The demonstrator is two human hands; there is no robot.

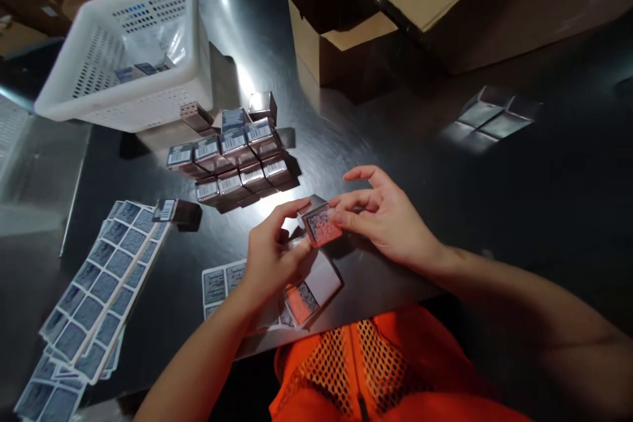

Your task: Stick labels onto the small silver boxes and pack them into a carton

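Note:
A small shiny box (319,221) with a square label on its face is held between both hands just above the dark metal table (420,165). My left hand (271,257) pinches its left side with thumb and forefinger. My right hand (383,217) grips its right side, its upper fingers spread. Under my left hand lies a partly used sticker sheet (311,290) with a reddish-lit label. Beyond the hands stands a cluster of several small labelled boxes (237,155).
A white perforated basket (133,53) sits at the back left. Label sheets (99,283) fan out at the near left, with a single box (175,211) beside them. Open cardboard cartons (341,26) stand at the back. Flattened silver boxes (494,112) lie at the right.

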